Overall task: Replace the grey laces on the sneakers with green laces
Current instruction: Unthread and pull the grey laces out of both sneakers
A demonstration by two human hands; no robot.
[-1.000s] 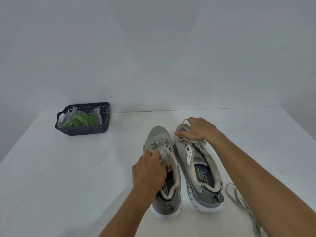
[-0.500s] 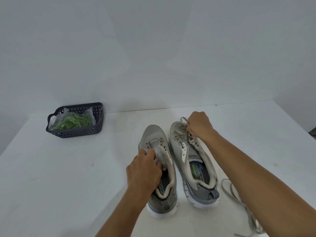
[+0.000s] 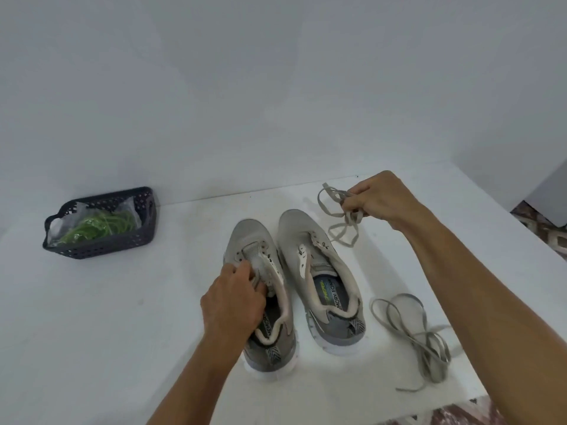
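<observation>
Right hand pinches freed grey flat shoelace; best dropped beside loose grey lace while left hand grips grey mesh sneaker's tongue.

The two sneakers before me are light grey with white soles and a black-and-white zigzag heel tab. The laces in my right hand are grey, and the basket is dark blue with bright green laces inside.

A white table stood pushed against a plain, pale grey-white wall, lit softly and evenly. Past the table's right edge and near corner showed patches of mottled reddish-brown floor, and a pale panel rose at far right
</observation>
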